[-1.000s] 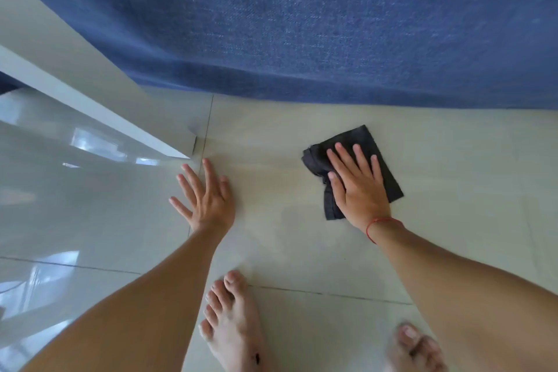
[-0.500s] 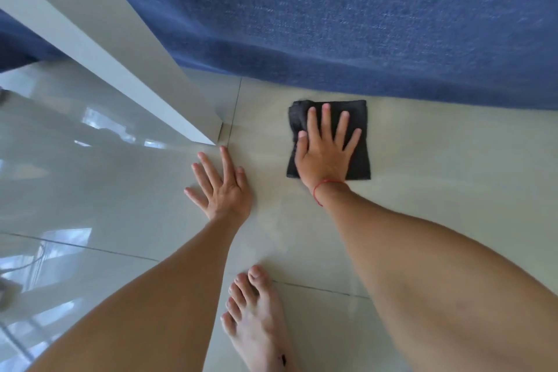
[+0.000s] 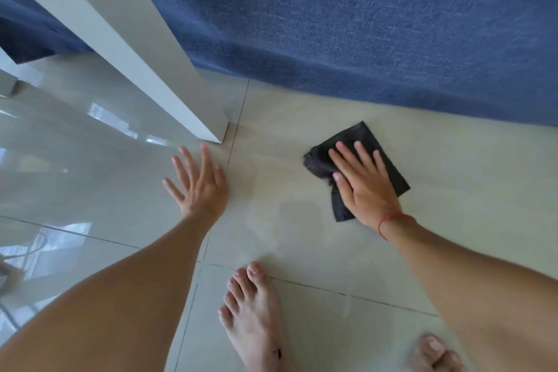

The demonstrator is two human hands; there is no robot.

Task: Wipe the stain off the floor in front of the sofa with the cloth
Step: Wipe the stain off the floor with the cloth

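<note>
A dark grey cloth [image 3: 389, 166] lies flat on the pale tiled floor [image 3: 302, 235] just in front of the blue sofa [image 3: 362, 24]. My right hand [image 3: 362, 184] presses down on the cloth with fingers spread, a red string around its wrist. My left hand [image 3: 199, 184] rests flat on the floor to the left, fingers apart, holding nothing. A faint damp smear [image 3: 290, 214] shows on the tile between the two hands. No distinct stain is visible.
A white table leg [image 3: 169, 81] slants down to the floor just beyond my left hand. My bare feet [image 3: 253, 317] stand on the tiles at the bottom, the right one [image 3: 431, 353] near the frame edge. The glossy floor at left reflects light.
My right hand slid the cloth from near the sofa's base back toward me and to the right, turning it askew. My left hand stayed planted on the floor.
</note>
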